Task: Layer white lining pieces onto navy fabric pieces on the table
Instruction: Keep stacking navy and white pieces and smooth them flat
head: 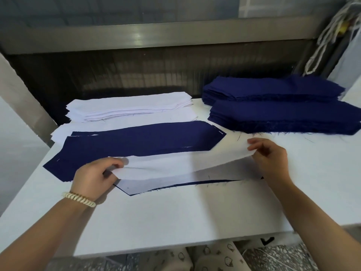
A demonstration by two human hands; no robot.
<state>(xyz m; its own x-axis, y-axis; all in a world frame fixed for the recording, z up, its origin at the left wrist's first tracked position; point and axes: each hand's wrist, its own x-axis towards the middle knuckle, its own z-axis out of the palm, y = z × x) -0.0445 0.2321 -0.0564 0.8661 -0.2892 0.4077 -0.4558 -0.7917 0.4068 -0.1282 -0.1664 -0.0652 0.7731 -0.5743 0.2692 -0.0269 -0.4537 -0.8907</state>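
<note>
My left hand (95,174) and right hand (270,156) pinch opposite ends of a long white lining strip (175,165), parallel above a pointed navy fabric piece (146,139).

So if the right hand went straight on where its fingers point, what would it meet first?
Probably the flat navy piece, at its pointed end; the right hand may pass above it.

The broad white tabletop (175,216) looks smooth and matt, like painted board. The long navy cloth pieces (146,139) lying flat on it are a matt woven fabric. The stacked navy cloth pieces (283,114) show fuzzy, frayed cut edges. The thin white lining piece (175,165) is soft, limp cloth, and the white lining stack (127,106) is matt too. The grey metal rail (136,36) behind has a brushed, dull sheen. The coiled cream bracelet (80,199) looks like glossy plastic.
</note>
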